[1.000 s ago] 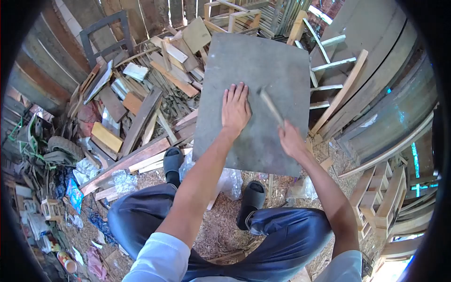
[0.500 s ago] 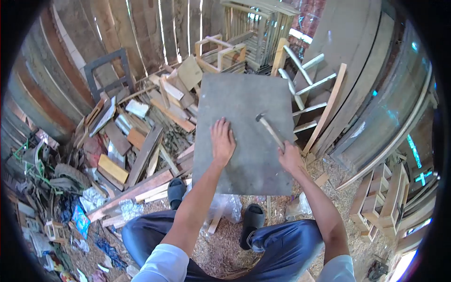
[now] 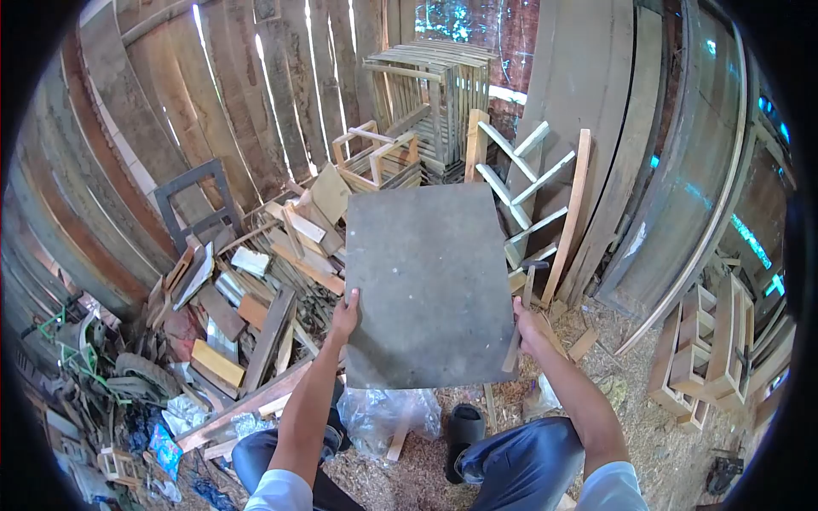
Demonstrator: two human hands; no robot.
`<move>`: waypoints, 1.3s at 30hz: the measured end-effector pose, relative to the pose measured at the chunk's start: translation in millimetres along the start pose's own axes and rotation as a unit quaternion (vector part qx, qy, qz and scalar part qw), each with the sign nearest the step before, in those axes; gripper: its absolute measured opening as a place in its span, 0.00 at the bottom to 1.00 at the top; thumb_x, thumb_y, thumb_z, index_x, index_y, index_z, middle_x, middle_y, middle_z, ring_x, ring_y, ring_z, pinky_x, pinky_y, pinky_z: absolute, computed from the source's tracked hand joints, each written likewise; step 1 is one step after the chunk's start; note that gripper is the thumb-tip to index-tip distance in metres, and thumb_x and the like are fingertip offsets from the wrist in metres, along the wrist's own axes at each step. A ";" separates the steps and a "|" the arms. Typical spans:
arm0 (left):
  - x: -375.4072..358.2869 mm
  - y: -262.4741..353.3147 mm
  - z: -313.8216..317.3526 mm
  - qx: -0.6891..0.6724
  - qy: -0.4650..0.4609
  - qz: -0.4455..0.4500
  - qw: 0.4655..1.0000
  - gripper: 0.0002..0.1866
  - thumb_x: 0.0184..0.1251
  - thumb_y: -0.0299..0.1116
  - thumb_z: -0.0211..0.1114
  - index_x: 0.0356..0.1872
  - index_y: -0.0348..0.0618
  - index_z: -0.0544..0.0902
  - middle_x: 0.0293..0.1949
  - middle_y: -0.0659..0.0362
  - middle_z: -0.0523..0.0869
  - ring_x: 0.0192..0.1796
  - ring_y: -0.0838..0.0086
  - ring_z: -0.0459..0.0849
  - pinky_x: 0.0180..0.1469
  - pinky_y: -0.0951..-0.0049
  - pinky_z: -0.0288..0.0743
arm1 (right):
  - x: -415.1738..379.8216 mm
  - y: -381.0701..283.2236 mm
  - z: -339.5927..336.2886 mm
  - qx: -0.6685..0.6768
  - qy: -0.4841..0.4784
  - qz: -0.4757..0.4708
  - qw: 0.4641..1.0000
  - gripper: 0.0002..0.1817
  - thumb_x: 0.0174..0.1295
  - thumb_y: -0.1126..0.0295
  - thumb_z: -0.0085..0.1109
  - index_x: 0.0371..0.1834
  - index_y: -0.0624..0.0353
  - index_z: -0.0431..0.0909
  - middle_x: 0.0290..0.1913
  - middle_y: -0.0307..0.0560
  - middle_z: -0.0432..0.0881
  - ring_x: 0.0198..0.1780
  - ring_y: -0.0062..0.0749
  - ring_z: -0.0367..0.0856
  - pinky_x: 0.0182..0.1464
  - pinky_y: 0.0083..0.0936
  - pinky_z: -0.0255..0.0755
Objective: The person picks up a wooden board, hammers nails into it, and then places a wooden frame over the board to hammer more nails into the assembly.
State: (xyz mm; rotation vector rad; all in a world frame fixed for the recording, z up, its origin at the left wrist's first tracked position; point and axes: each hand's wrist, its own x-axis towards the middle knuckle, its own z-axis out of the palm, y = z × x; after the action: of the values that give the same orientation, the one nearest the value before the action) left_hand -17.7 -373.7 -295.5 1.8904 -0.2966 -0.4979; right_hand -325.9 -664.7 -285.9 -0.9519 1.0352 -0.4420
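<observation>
A flat grey board lies in front of me, between my arms. My left hand grips its left edge, with the fingers at the rim. At the right edge, my right hand holds a hammer with its head pointing away from me, and these fingers also touch the board's side. The hammer's handle runs down along the board's lower right edge. What supports the board from below is hidden.
Scrap wood is heaped at the left. A white-slatted wooden frame leans behind the board. Wooden box frames stand at the right. Clear plastic and a black sandal are below the board.
My left hand has gone from the board's surface to its left edge. My right hand and the hammer have moved from above the board to its right edge. The view has tilted up.
</observation>
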 end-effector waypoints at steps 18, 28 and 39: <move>-55.7 138.7 -74.2 -0.266 -0.069 -0.017 0.961 0.37 0.73 0.59 0.41 0.67 0.34 0.64 0.66 0.49 0.69 0.66 0.60 0.69 0.67 0.63 0.61 | -107.8 -108.0 54.6 -0.036 -0.025 -0.277 0.960 0.25 0.68 0.62 0.55 0.62 0.67 0.69 0.56 0.48 0.77 0.57 0.30 0.72 0.61 0.29 0.63; -83.8 128.3 -130.3 -0.284 -0.100 0.044 0.952 0.33 0.74 0.57 0.40 0.67 0.41 0.65 0.64 0.55 0.72 0.64 0.65 0.70 0.66 0.62 0.60 | -131.9 -107.4 78.2 -0.054 -0.047 -0.379 0.923 0.32 0.66 0.56 0.57 0.65 0.69 0.64 0.60 0.49 0.73 0.61 0.31 0.69 0.65 0.28 0.59; -70.2 133.8 -135.1 -0.342 -0.073 0.084 0.933 0.27 0.76 0.49 0.43 0.65 0.40 0.66 0.61 0.54 0.74 0.61 0.65 0.73 0.63 0.62 0.66 | -147.5 -114.7 109.6 -0.051 -0.036 -0.443 0.894 0.26 0.67 0.62 0.57 0.63 0.68 0.68 0.56 0.47 0.77 0.57 0.30 0.73 0.62 0.28 0.62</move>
State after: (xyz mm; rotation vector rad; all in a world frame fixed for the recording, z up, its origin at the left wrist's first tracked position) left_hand -11.3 -280.5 -115.6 1.1410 -0.3270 -0.5395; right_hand -287.2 -572.8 -93.6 -1.5084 0.5015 -1.1026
